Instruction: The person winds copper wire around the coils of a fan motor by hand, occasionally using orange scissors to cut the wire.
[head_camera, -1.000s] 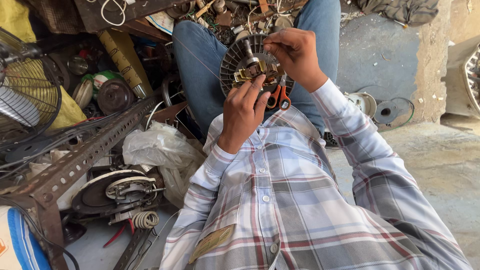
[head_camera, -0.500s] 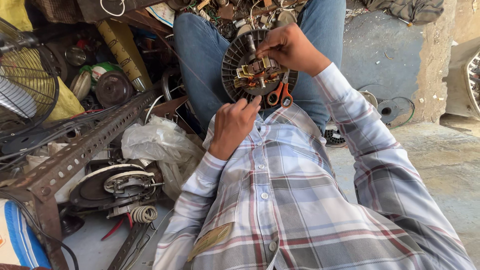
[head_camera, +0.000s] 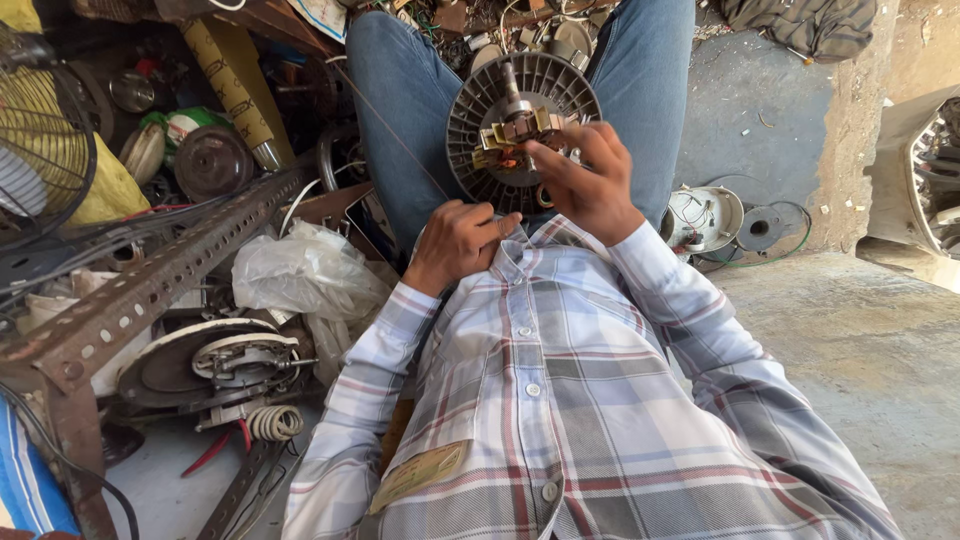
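Grey finned motor rotor (head_camera: 520, 130) gripped by right hand (head_camera: 585, 185); left hand (head_camera: 455, 240) clenched, empty.

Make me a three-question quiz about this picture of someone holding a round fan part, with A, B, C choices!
1. Where is the round fan part?
A. above the person's lap
B. on the metal shelf
C. inside the plastic bag

2. What colour are the person's trousers?
A. red
B. blue
C. white

3. How is the left hand?
A. flat and wide open
B. curled into a loose fist near the shirt collar
C. gripping the fan cage

Answers:
1 A, the right hand holds it up between the knees.
2 B, both legs are in blue jeans.
3 B, its fingers are folded in beside the checked shirt.
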